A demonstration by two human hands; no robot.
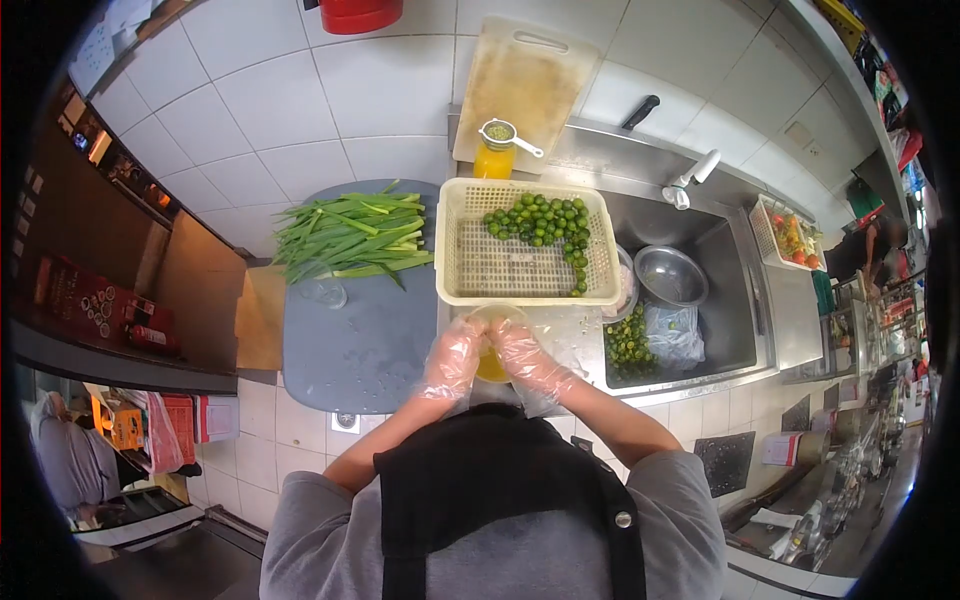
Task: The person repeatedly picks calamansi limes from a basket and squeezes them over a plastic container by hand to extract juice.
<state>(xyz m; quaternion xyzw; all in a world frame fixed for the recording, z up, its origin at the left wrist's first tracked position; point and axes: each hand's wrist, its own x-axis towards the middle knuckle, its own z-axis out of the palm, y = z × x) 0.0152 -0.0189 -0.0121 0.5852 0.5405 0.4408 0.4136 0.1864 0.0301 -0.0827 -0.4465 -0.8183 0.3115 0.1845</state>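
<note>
A white tiled wall [390,90] stands behind a steel counter [570,325], with a pale cutting board [520,80] leaning at the far side. Long green leaves [350,235] lie on the grey surface [345,375] to the left; a metal bowl [672,276] sits in the sink [730,300] to the right. Near the cream basket [525,299] of green fruits [540,218], the left hand [452,358] and right hand [525,360], plastic-covered, come together over a container of yellow liquid [490,368]; whether they pinch anything is unclear.

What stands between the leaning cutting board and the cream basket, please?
An orange-yellow container with a small strainer over its top stands between the cutting board and the basket, as the head view shows.
</note>
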